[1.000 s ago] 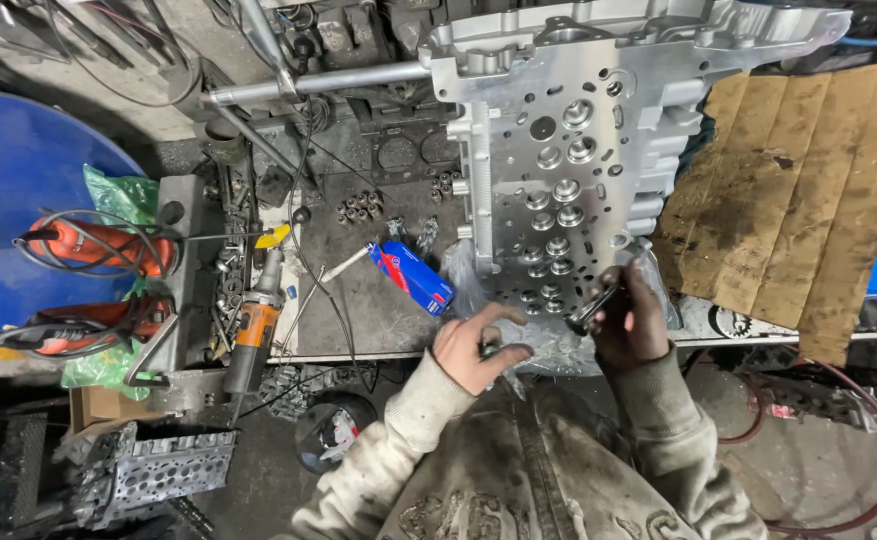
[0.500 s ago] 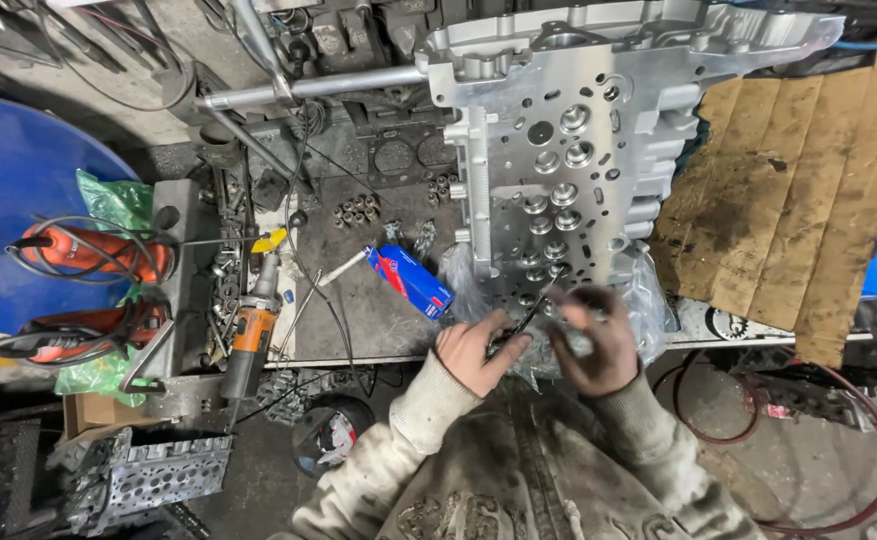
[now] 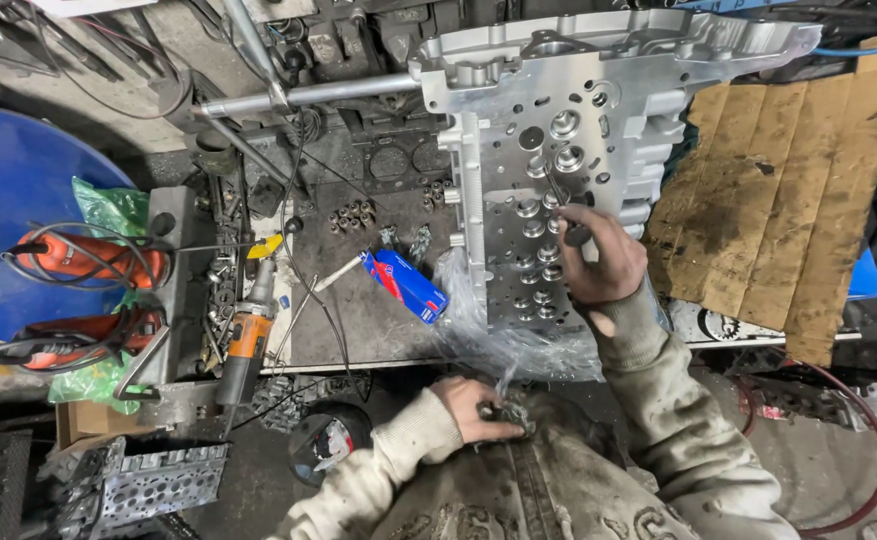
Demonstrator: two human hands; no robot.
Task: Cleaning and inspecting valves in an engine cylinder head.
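At frame centre the right hand (image 3: 604,260) pinches a thin tool (image 3: 562,200), tip down in the cylinder head (image 3: 559,130) lying flat on the desk (image 3: 359,310); low centre, the left hand (image 3: 474,408) is closed on small parts (image 3: 512,415) against the lap, seemingly kept ready.

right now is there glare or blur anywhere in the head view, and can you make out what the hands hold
Head view: the aluminium cylinder head shines brightly, with glare on its top edge. The right hand is sharp and grips a thin dark tool. The left hand sits in dimmer light by the jacket, its small contents unclear. Edges bow slightly.
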